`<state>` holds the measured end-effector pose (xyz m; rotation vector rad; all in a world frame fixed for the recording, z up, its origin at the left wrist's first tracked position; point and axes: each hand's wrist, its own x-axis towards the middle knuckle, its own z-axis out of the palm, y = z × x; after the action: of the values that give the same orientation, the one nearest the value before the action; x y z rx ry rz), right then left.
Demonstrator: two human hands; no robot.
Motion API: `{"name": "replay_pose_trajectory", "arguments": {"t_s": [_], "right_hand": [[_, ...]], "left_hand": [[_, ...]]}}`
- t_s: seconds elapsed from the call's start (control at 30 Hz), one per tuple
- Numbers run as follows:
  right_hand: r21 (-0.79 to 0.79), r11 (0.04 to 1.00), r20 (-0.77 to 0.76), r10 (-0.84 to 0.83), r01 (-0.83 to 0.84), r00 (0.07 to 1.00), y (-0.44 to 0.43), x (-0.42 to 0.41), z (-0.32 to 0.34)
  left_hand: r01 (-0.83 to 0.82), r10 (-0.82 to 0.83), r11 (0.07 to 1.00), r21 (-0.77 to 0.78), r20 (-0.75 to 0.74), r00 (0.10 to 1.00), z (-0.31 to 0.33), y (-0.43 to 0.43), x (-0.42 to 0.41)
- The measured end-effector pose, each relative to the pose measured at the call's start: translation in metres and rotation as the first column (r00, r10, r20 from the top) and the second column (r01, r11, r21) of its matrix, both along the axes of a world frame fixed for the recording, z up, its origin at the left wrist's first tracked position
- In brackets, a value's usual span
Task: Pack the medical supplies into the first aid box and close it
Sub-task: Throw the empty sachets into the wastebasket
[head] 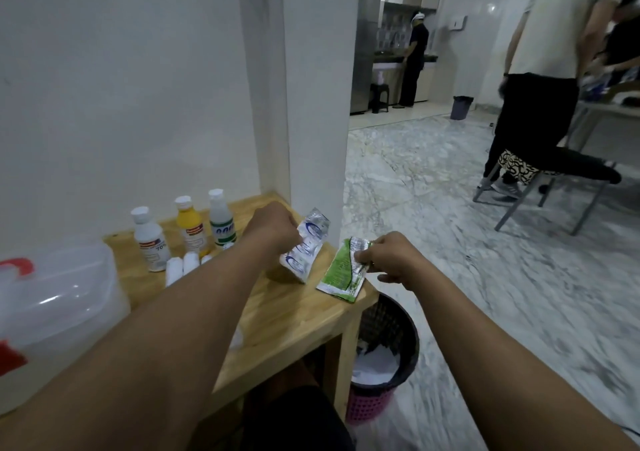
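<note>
My left hand (273, 230) grips a strip of white-and-blue sachets (306, 246) that hangs just above the wooden table (277, 315). My right hand (389, 258) pinches the top of a green-and-white sachet strip (343, 272) at the table's right edge. The translucent first aid box (52, 312) with red markings stands at the left. Three bottles stand at the back: a white one (150, 241), a yellow one (188, 225) and a clear one with a green label (221, 220). Small white rolls (183, 265) lie in front of them, partly hidden by my left forearm.
A black waste basket (384, 357) with paper in it stands on the marble floor beside the table's right end. White walls close off the back and left. Two people and a chair (540, 187) are further right, and another person stands at a distant counter.
</note>
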<state>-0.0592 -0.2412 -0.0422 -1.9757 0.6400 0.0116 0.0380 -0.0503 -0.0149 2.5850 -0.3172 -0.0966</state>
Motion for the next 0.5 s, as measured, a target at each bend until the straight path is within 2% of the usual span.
{"name": "replay_pose_trajectory", "arguments": {"t_s": [0.1, 0.3, 0.5], "right_hand": [[0.068, 0.997, 0.046, -0.037, 0.033, 0.998, -0.009, -0.008, 0.008], [0.094, 0.987, 0.128, -0.138, 0.127, 0.982, -0.033, -0.008, 0.011], [0.134, 0.962, 0.128, -0.254, 0.237, 0.959, -0.068, 0.003, -0.015]], "left_hand": [[-0.017, 0.018, 0.997, -0.071, 0.023, 1.0, 0.009, -0.004, 0.001], [-0.054, 0.057, 0.977, -0.205, 0.007, 0.998, 0.019, -0.03, 0.013], [0.036, -0.037, 0.979, -0.202, 0.002, 0.999, 0.015, -0.073, 0.036]]}}
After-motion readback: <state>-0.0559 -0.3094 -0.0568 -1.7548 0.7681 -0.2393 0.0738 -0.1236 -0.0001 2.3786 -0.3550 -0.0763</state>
